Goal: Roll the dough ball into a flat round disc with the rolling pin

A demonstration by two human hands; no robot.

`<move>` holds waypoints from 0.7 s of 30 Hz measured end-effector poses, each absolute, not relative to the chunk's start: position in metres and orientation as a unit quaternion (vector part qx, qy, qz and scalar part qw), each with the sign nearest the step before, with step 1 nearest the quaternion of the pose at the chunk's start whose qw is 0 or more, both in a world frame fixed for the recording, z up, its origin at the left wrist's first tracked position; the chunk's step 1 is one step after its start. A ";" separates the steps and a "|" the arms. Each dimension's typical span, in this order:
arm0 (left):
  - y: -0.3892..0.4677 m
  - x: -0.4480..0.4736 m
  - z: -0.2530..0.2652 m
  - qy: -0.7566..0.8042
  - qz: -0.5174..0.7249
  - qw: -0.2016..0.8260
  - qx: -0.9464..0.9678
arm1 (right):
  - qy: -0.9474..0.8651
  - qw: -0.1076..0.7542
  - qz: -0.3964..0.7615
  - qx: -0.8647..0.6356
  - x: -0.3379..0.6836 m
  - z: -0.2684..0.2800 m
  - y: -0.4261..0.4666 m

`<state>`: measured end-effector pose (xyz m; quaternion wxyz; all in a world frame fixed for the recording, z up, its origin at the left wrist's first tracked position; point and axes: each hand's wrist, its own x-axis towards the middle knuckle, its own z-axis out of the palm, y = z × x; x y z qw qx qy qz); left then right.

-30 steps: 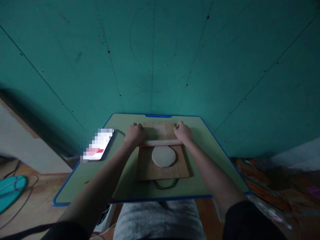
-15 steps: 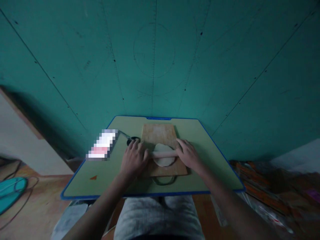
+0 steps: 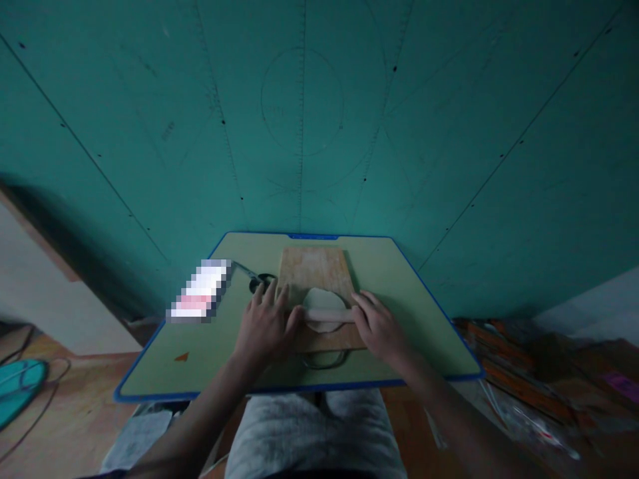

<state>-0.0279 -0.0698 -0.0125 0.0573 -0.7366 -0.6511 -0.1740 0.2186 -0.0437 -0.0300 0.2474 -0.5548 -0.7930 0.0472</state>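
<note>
A pale rolling pin (image 3: 327, 316) lies crosswise over a flat, round piece of dough (image 3: 323, 299). Under both is a wooden cutting board (image 3: 314, 265), its looped handle (image 3: 325, 363) pointing toward me. My left hand (image 3: 264, 324) presses on the pin's left end, thumb alongside it and fingers reaching forward. At the opposite end, my right hand (image 3: 380, 326) grips the pin with bent fingers. Both hands hide the ends of the pin. Just beyond my left fingertips are scissors with black handles (image 3: 259, 282).
A blurred-out flat object (image 3: 201, 291) lies at the left of the blue-edged table (image 3: 150, 379), with a small orange triangle (image 3: 182, 357) nearer me. A green wall (image 3: 319, 133) rises behind the table. Boxes and wrapped items (image 3: 529, 386) crowd the floor at right.
Both hands have brought the rolling pin a little toward me, so more dough shows beyond it. The whole view has shifted slightly.
</note>
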 end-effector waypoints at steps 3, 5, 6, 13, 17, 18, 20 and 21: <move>-0.049 -0.026 -0.006 -0.659 -0.158 0.061 -0.733 | -0.792 0.238 0.041 -0.561 0.213 -0.026 -0.025; -0.038 -0.024 -0.003 -0.666 -0.141 0.073 -0.729 | -0.789 0.235 0.042 -0.566 0.210 -0.023 -0.014; -0.033 -0.023 -0.002 -0.669 -0.132 0.080 -0.727 | -0.788 0.236 0.044 -0.567 0.209 -0.021 -0.010; 0.003 -0.020 0.008 -0.682 -0.087 0.062 -0.723 | -0.775 0.212 0.068 -0.592 0.206 -0.010 0.017; 0.028 -0.020 0.010 -0.685 -0.083 0.035 -0.723 | -0.760 0.176 0.061 -0.623 0.202 0.000 0.034; 0.034 -0.020 0.009 -0.684 -0.089 0.031 -0.724 | -0.754 0.166 0.053 -0.633 0.201 0.003 0.038; 0.045 -0.021 0.007 -0.682 -0.102 0.021 -0.724 | -0.740 0.149 0.039 -0.654 0.198 0.006 0.047; 0.050 -0.021 0.006 -0.683 -0.105 0.015 -0.722 | -0.734 0.142 0.035 -0.663 0.196 0.007 0.052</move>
